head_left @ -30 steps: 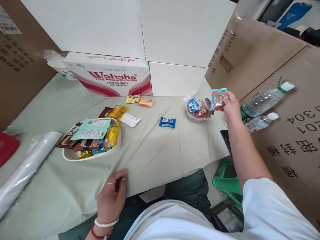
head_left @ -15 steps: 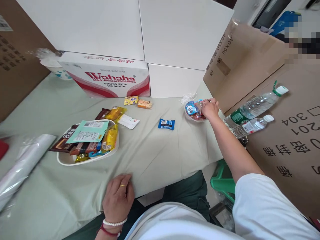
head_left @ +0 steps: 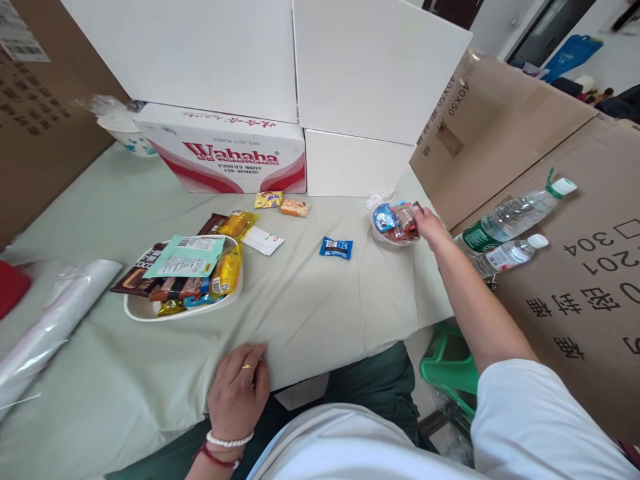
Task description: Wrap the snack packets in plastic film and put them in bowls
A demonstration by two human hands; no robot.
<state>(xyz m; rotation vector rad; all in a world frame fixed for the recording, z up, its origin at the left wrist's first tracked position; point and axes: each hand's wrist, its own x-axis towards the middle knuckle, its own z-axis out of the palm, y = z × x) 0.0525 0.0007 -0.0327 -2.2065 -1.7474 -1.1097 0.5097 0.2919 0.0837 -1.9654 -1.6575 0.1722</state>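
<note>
My right hand (head_left: 431, 228) reaches to the right side of a small clear bowl (head_left: 393, 243) of wrapped snacks. Its fingers are closed at the rim, beside a reddish-brown packet (head_left: 404, 217); what they pinch, if anything, is hidden. A blue packet (head_left: 385, 218) sits at the bowl's left. On the table's front edge rests my left hand (head_left: 239, 390), fingers curled and apparently holding nothing. Between the hands lies a blue wrapped snack (head_left: 336, 248). The white tray (head_left: 186, 316) at left holds several snacks, a mint-green packet (head_left: 185, 257) on top.
A Wahaba-style red and white carton (head_left: 230, 157) stands at the back, with a yellow packet (head_left: 269, 199) and an orange-brown snack (head_left: 295, 208) before it. Two water bottles (head_left: 505, 220) are at right by cardboard boxes (head_left: 565, 287). A clear plastic-wrapped roll (head_left: 55, 327) lies at left.
My right hand has drawn back slightly to the right, uncovering more of the bowl's packets. My left hand stays in place. The view has shifted slightly.
</note>
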